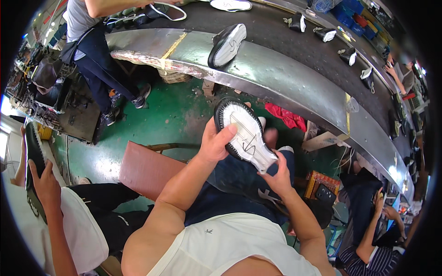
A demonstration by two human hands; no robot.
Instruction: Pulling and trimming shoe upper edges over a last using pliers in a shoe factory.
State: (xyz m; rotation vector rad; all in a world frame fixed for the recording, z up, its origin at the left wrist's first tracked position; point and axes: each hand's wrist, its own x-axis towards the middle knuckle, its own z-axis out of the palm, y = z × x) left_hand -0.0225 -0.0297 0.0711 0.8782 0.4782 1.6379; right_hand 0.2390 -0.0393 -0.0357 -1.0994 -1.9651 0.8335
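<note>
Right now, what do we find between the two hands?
In the head view, the shoe part spans from the left hand, at its wide part, to the right hand, at its narrow end.

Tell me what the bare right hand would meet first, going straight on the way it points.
The right hand already touches the black-and-white shoe upper at its narrow end, so that comes first. Beyond it, the line seems to run toward the silver-grey metal bench edge, though depth is unclear.

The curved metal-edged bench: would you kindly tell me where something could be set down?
The silver metal ledge is bare between the white-soled shoe on it and the right yellow strip; dark shoes crowd the black surface at left.
</note>
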